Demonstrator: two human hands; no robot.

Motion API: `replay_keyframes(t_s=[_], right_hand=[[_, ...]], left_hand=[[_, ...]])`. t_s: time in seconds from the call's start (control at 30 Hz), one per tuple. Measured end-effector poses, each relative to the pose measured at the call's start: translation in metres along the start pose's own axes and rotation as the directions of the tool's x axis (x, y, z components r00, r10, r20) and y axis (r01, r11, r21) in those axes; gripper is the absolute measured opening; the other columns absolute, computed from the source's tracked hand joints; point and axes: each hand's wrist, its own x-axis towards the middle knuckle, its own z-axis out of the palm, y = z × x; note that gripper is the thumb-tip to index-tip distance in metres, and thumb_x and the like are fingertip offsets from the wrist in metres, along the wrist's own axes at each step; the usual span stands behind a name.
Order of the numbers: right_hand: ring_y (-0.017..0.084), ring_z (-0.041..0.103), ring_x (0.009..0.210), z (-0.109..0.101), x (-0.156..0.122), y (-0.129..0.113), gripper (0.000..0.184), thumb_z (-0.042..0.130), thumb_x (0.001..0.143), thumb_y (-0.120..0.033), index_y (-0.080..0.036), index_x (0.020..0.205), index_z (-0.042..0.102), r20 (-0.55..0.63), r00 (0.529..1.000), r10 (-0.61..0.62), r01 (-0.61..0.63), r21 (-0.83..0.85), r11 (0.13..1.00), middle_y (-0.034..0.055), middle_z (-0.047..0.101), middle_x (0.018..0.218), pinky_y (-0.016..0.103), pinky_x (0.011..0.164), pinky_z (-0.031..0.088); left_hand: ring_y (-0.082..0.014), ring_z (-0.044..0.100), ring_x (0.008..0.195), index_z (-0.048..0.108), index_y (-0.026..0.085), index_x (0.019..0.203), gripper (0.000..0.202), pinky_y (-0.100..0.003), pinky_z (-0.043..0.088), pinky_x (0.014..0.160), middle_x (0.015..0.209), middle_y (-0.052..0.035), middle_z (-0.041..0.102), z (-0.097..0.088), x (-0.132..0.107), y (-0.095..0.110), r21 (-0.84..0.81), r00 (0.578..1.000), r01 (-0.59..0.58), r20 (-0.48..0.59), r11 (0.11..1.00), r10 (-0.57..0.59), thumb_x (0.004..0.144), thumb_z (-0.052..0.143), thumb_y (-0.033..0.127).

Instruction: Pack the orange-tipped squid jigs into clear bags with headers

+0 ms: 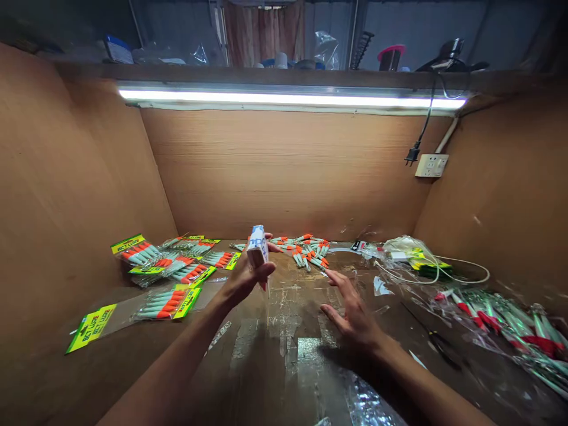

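My left hand (248,275) is wrapped round a narrow box-shaped thing with white and blue patterning (258,244), held upright above the table. A small red bit shows below the fingers; I cannot make out what it belongs to. Over the table to the right, my right hand (350,313) is open, its fingers apart and nothing in them. Beyond both hands lies a loose pile of orange and pale green fishing lures (306,251). At the left, several clear packets of such lures (162,303) with yellow-green header cards lie spread and overlapping.
Pliers (444,348) with dark handles lie right of my right hand. Red and green wrapped lures (501,322) crowd the far right. A white cord (481,266) loops near dark packs with yellow-green labels (428,266). Wooden panels (284,165) enclose the table; a plug (412,154) hangs above.
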Motion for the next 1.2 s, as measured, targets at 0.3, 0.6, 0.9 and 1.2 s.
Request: replay_keyframes(t_s=[0.3,0.6,0.9,1.2], right_hand=[[0.025,0.057,0.111,0.009,-0.001,0.01,0.063,0.055,0.091,-0.026,-0.027,0.149,0.032,0.06,0.997,0.046,-0.048,0.034,0.998,0.0104,0.047,0.14,0.046,0.103,0.045],[0.023,0.058,0.107,0.011,-0.003,0.015,0.058,0.055,0.092,-0.028,-0.026,0.147,0.037,0.047,0.994,0.094,-0.098,0.081,0.992,0.0098,0.053,0.135,0.043,0.098,0.049],[0.024,0.049,0.132,0.026,0.086,-0.042,0.062,0.061,0.092,-0.042,-0.025,0.147,0.039,0.145,0.989,0.024,-0.092,0.479,0.873,0.0104,0.053,0.143,0.046,0.112,0.037],[0.02,0.067,0.096,0.053,0.156,-0.049,0.059,0.084,0.069,-0.034,-0.02,0.123,0.064,0.179,0.977,0.12,-0.215,0.834,0.508,0.0055,0.072,0.109,0.032,0.086,0.054]], left_hand=[[-0.0303,0.055,0.104,0.061,0.021,0.103,0.059,-0.043,0.042,0.095,0.109,-0.0086,0.061,-0.015,-0.005,-0.007,0.023,0.962,-0.145,-0.23,0.989,0.146,0.075,0.06,0.073],[-0.0277,0.059,0.103,0.052,0.021,0.125,0.066,-0.047,0.041,0.101,0.098,-0.0074,0.06,-0.011,-0.01,-0.01,-0.564,0.992,-0.118,-0.097,0.817,0.076,0.085,0.047,0.073],[-0.0335,0.059,0.116,0.049,0.017,0.133,0.087,-0.052,0.038,0.106,0.112,-0.0147,0.065,0.028,-0.039,-0.053,-0.724,0.964,0.252,0.247,0.642,-0.101,0.079,0.041,0.084],[-0.0373,0.034,0.142,0.045,0.006,0.143,0.103,-0.05,0.025,0.115,0.147,-0.0248,0.045,0.028,-0.044,-0.066,-0.915,0.929,0.366,0.37,0.167,-0.012,0.078,0.043,0.086]])
